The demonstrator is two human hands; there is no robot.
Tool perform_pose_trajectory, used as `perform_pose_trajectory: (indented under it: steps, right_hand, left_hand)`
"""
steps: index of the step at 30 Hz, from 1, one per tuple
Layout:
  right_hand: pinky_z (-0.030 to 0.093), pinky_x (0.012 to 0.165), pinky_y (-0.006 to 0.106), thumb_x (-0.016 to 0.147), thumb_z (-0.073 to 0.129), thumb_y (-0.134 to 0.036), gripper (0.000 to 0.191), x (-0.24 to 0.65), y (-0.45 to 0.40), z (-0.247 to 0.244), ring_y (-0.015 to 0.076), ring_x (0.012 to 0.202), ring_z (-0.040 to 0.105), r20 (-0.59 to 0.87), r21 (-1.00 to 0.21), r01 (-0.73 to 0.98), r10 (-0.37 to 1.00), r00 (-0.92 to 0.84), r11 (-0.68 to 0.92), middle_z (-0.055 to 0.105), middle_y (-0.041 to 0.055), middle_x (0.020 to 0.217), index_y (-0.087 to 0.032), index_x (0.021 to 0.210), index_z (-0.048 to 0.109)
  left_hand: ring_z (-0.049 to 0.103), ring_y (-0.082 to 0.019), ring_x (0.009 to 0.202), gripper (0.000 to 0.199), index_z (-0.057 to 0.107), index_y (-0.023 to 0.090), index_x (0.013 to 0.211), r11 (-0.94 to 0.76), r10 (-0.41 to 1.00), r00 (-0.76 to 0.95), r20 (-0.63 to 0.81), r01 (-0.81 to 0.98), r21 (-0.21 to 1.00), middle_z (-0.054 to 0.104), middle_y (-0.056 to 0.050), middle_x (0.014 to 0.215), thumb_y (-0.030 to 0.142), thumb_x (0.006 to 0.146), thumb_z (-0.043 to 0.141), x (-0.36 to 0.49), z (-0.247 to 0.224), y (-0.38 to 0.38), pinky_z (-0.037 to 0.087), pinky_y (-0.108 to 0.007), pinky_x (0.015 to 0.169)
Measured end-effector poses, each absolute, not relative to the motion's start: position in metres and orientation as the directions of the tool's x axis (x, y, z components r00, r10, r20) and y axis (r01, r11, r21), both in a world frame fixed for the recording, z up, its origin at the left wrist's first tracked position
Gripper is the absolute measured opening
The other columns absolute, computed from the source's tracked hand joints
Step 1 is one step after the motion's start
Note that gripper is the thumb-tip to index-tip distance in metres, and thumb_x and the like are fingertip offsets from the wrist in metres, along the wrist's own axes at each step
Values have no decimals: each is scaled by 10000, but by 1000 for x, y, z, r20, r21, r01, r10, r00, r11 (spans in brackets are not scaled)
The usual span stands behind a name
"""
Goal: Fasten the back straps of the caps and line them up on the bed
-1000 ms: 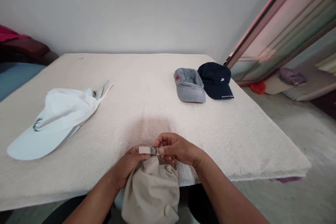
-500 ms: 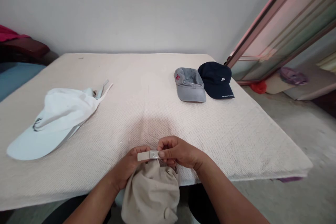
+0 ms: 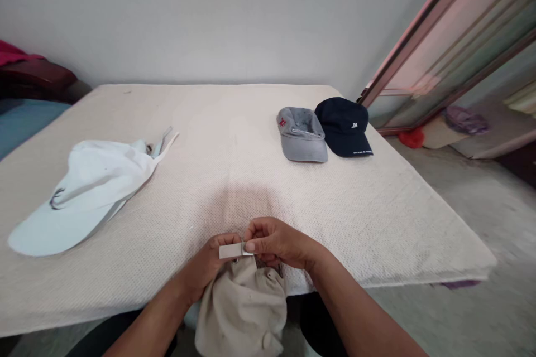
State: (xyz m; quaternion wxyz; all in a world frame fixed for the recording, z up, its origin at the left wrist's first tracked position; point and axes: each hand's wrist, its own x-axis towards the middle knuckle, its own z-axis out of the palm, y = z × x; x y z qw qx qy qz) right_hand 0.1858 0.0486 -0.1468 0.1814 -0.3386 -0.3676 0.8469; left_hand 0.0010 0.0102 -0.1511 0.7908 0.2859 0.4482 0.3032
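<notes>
A beige cloth cap (image 3: 243, 312) hangs at the table's near edge, its crown toward me. Its fabric back strap (image 3: 229, 251) sticks out to the left of a small metal slide buckle (image 3: 247, 249). My left hand (image 3: 201, 268) grips the strap and the cap's rear. My right hand (image 3: 278, 242) pinches the buckle and strap between thumb and fingers. Farther away on the table lie a crumpled white cap (image 3: 90, 189) with a loose strap, a grey cap (image 3: 301, 136) with a red logo, and a navy cap (image 3: 343, 128) with a white logo.
The caps rest on a white textured, mattress-like surface (image 3: 251, 206). A glass panel in a pink-brown frame (image 3: 439, 39) leans at the right, above a concrete floor (image 3: 439, 223) holding a red bag (image 3: 412, 138). Dark red furniture (image 3: 37, 75) and blue fabric (image 3: 29, 122) sit at the left.
Both hands and the strap have shifted slightly lower, and the buckle now sits nearer the right hand's fingertips. The other caps stay put apart from small camera shift.
</notes>
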Motion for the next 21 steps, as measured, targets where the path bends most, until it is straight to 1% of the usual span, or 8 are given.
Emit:
perform_pose_trajectory:
  steps: [4, 7, 8, 10, 12, 14, 18, 21]
  right_hand:
    - [270, 377, 155, 704, 728, -352, 281, 185, 49, -147, 33, 426, 382, -496, -755, 67, 501, -709, -652, 506, -43, 549, -142, 728, 542]
    - [259, 382, 160, 740, 685, -362, 269, 184, 50, -147, 33, 416, 357, -499, -759, 88, 490, -715, -645, 480, -48, 519, -145, 692, 532]
    - [252, 381, 161, 746, 675, -362, 267, 183, 50, -147, 32, 410, 345, -503, -759, 89, 495, -708, -645, 464, -54, 508, -150, 685, 524]
    - [240, 378, 162, 746, 668, -366, 275, 181, 49, -146, 31, 398, 323, -520, -757, 100, 502, -692, -646, 438, -64, 489, -160, 671, 502]
    - [231, 377, 161, 733, 679, -366, 284, 178, 48, -147, 30, 394, 314, -537, -752, 114, 502, -678, -650, 425, -69, 482, -165, 666, 489]
    - [218, 374, 158, 731, 677, -365, 274, 176, 48, -149, 30, 396, 315, -543, -745, 110, 502, -674, -658, 431, -67, 489, -167, 682, 495]
    - [204, 363, 157, 763, 639, -368, 237, 176, 47, -154, 36, 393, 318, -522, -736, 65, 503, -689, -674, 446, -62, 491, -169, 726, 515]
    - [216, 362, 165, 785, 625, -394, 264, 177, 46, -153, 43, 389, 325, -470, -745, 10, 514, -717, -667, 434, -65, 474, -168, 711, 509]
  left_hand:
    - [540, -148, 626, 155, 650, 124, 719, 697, 714, 417, -562, -352, 625, 618, -38, 665, 270, 761, 615, 1, -152, 8, 412, -263, 643]
    - [564, -178, 654, 330, 667, 110, 770, 724, 690, 466, -554, -416, 551, 631, -69, 687, 390, 825, 502, -2, -153, 7, 435, -296, 672]
    - [570, -186, 659, 378, 672, 105, 787, 718, 694, 478, -538, -408, 564, 636, -78, 693, 427, 835, 480, -3, -152, 7, 438, -304, 676]
    - [580, -193, 681, 370, 680, 102, 802, 680, 719, 484, -498, -342, 649, 651, -86, 712, 430, 831, 512, -3, -150, 7, 438, -306, 695]
    - [588, -186, 707, 267, 693, 107, 809, 617, 752, 469, -463, -253, 745, 668, -79, 733, 349, 816, 581, -3, -146, 8, 432, -294, 721]
    - [597, -181, 719, 208, 707, 110, 823, 581, 761, 479, -437, -204, 788, 680, -78, 741, 287, 818, 598, -1, -143, 8, 431, -293, 745]
    - [625, -198, 731, 210, 725, 115, 859, 584, 757, 516, -401, -261, 768, 697, -98, 763, 265, 834, 581, 2, -140, 10, 447, -310, 743]
    - [640, -205, 706, 208, 728, 106, 860, 616, 747, 506, -431, -285, 734, 704, -110, 749, 258, 827, 590, 3, -141, 9, 460, -317, 727]
